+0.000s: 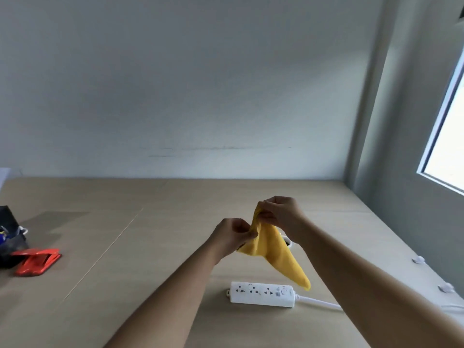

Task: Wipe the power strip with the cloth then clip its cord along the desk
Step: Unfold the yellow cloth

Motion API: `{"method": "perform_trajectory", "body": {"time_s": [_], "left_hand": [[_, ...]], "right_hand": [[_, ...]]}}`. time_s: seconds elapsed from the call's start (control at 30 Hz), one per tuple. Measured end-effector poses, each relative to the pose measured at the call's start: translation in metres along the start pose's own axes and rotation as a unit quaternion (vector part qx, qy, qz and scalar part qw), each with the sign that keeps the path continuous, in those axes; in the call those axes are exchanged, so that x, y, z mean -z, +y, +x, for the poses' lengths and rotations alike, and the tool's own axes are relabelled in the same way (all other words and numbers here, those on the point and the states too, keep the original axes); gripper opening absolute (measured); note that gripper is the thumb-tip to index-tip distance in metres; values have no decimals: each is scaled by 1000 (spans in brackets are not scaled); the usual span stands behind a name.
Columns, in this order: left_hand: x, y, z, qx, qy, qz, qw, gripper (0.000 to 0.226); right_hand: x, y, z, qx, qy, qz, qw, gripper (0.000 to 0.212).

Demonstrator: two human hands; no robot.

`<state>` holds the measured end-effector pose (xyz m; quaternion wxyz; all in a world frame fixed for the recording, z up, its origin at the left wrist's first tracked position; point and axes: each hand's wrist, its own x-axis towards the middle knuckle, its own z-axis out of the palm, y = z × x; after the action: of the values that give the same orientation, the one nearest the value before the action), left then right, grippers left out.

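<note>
A yellow cloth hangs in the air above the desk, pinched at its top by both hands. My left hand grips its left edge and my right hand holds the upper corner a little higher. Below the cloth's hanging tip lies a white power strip flat on the desk, sockets up. Its white cord runs off to the right and disappears under my right forearm. Two small white cord clips sit near the desk's right edge.
The beige desk meets a grey wall at the back and right. At the far left lie a red clamp-like object and a dark bag. A small white object shows partly behind the cloth. A window is on the right.
</note>
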<state>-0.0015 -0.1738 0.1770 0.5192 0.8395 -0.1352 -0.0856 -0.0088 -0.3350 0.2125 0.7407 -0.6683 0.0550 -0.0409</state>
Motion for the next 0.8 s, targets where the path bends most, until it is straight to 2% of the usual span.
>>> {"method": "perform_trajectory", "body": {"time_s": [0.07,0.23,0.33,0.43,0.53,0.6,0.67,0.8], "left_hand": [[-13,9,5,-3,-1,-31,1000,21],[-36,35,11,32,-9,-120,992,13],[-48,47,16,65,8,-139,988,10],[-53,54,23,122,14,-178,976,10],[-56,58,28,148,46,-181,971,14],[-59,58,30,150,75,-175,970,25],[-62,59,28,145,104,-162,971,30],[-64,61,26,140,138,-173,965,24]], "right_hand": [[14,-7,-3,13,10,-15,1000,10],[50,-4,-6,23,45,0,999,8],[66,8,-15,14,47,-84,995,17],[76,15,-28,26,3,-147,989,17],[75,17,-38,58,-50,-239,968,21],[70,20,-42,87,-69,-285,952,34],[66,24,-44,125,-51,-346,928,43],[63,30,-45,211,16,-385,898,36]]}}
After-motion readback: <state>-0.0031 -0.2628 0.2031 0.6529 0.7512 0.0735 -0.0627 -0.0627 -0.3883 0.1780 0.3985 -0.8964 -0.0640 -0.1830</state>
